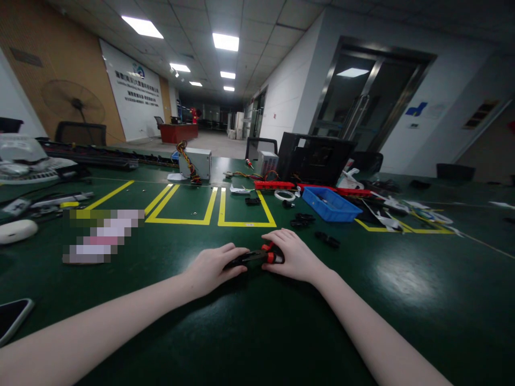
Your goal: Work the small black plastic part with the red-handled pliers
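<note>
In the middle of the head view, both hands meet just above the dark green tabletop [257, 327]. My right hand [293, 254] is closed around the red-and-black handles of a pair of pliers [257, 255]. The metal jaws point left, toward my other hand. Between the thumb and fingers of my left hand [213, 268] is a small black piece [237, 261]. It touches or lies right by the plier jaws; its exact kind is too dark to make out. My palms hide parts of both things.
Yellow tape outlines [181, 220] mark the table ahead. A blue tray [332, 206] stands right of them, near several black cable bundles [301, 220]. Farther back are a power supply box [199, 163] and a black monitor [314, 158]. A phone [14, 319] lies at the left edge.
</note>
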The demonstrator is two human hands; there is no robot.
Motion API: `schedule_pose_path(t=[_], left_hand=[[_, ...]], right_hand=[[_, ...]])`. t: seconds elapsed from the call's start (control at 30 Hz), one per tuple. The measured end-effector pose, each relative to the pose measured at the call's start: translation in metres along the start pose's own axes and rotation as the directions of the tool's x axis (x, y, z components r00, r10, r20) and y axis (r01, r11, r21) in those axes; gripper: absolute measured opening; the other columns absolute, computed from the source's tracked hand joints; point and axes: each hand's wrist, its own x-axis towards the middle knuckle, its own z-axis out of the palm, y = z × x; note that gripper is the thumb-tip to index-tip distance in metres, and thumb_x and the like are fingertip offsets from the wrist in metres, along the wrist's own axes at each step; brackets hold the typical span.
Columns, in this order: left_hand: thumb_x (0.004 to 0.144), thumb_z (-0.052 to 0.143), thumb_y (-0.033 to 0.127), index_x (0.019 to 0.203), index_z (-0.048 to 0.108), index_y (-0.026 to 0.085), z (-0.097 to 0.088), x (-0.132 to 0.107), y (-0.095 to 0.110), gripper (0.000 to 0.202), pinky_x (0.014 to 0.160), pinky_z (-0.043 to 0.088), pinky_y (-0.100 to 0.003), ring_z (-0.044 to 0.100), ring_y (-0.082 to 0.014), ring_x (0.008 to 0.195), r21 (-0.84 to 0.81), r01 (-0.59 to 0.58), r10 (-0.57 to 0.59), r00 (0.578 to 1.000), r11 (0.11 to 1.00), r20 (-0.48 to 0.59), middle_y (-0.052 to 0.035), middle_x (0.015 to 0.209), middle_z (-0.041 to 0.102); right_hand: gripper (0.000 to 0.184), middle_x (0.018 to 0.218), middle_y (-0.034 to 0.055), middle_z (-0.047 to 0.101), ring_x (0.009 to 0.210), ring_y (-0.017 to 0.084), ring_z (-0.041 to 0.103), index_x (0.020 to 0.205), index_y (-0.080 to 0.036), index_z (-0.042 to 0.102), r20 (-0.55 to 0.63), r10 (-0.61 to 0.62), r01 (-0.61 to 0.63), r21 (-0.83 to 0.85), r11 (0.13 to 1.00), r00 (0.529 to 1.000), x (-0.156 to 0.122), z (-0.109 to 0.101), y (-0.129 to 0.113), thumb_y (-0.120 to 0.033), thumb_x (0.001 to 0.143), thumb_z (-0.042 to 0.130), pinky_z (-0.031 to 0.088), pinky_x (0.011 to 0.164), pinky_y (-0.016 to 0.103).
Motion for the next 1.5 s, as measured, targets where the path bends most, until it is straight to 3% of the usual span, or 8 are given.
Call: schedule_pose_path(t=[0.17,0.37,0.6,0.97,1.13,1.33,1.5], left_hand=[[0.098,0.051,0.035,0.135,0.048,0.029,-0.001,0.000,0.002,0.038,0.073,0.053,-0.030,0.066,-0.0172,0.084,-0.031,0.008,-0.008,1.000,1.000,-0.018,-0.0023,0.114,0.063],[0.095,0.056,0.035,0.131,0.052,0.028,-0.004,0.001,0.004,0.037,0.077,0.054,-0.032,0.067,-0.0195,0.090,-0.066,0.025,-0.025,1.000,0.997,0.001,-0.0018,0.114,0.066],[0.095,0.056,0.036,0.128,0.054,0.027,-0.004,0.001,0.004,0.034,0.084,0.053,-0.033,0.067,-0.0203,0.098,-0.110,0.014,-0.015,1.000,0.994,-0.001,-0.0020,0.117,0.067],[0.095,0.056,0.036,0.129,0.054,0.026,-0.004,0.000,0.005,0.035,0.076,0.053,-0.030,0.067,-0.0184,0.089,-0.096,0.006,-0.009,1.000,0.995,-0.027,-0.0019,0.112,0.067],[0.095,0.056,0.034,0.129,0.055,0.028,-0.003,-0.001,0.003,0.034,0.073,0.054,-0.030,0.067,-0.0174,0.085,-0.128,0.002,-0.007,0.999,0.992,-0.038,-0.0010,0.110,0.067],[0.092,0.061,0.030,0.122,0.057,0.026,0.000,0.000,-0.004,0.030,0.085,0.054,-0.034,0.066,-0.0190,0.098,-0.204,-0.029,0.009,0.995,0.979,-0.094,-0.0018,0.116,0.066],[0.089,0.064,0.029,0.116,0.059,0.023,0.001,0.002,-0.004,0.028,0.081,0.055,-0.034,0.067,-0.0198,0.094,-0.252,-0.014,-0.008,0.996,0.968,-0.088,-0.0029,0.109,0.068]], right_hand=[[0.043,0.115,0.0091,0.066,0.107,0.024,0.060,0.120,-0.021,0.058,0.006,0.031,-0.030,-0.026,0.999,1.000,-0.004,0.002,0.005,-0.034,0.080,0.066,0.043,0.098,0.045],[0.043,0.110,0.0110,0.066,0.107,0.026,0.059,0.111,-0.019,0.059,-0.105,0.059,-0.070,-0.104,0.992,0.993,0.000,0.012,0.010,-0.016,0.069,0.060,0.031,0.110,0.053],[0.036,0.106,0.0112,0.067,0.116,0.031,0.054,0.104,-0.020,0.060,-0.249,0.021,-0.067,-0.179,0.982,0.968,-0.001,0.008,0.013,-0.022,0.068,0.061,0.026,0.114,0.055],[0.020,0.084,0.0059,0.066,0.094,0.027,0.059,0.086,-0.023,0.059,-0.256,-0.031,-0.028,-0.222,0.975,0.966,0.001,0.009,0.008,-0.026,0.067,0.062,0.032,0.110,0.050],[0.024,0.088,0.0068,0.066,0.087,0.025,0.060,0.090,-0.021,0.059,-0.272,-0.002,-0.059,-0.215,0.975,0.962,-0.001,0.010,0.011,-0.026,0.067,0.061,0.035,0.106,0.049],[0.029,0.096,0.0072,0.068,0.093,0.026,0.062,0.099,-0.022,0.058,-0.313,0.036,-0.101,-0.194,0.976,0.949,-0.004,0.009,0.017,-0.024,0.069,0.060,0.039,0.099,0.046],[0.034,0.100,0.0078,0.068,0.096,0.026,0.062,0.101,-0.022,0.058,-0.309,0.028,-0.092,-0.197,0.976,0.951,-0.003,0.011,0.017,-0.023,0.068,0.061,0.037,0.102,0.046]])
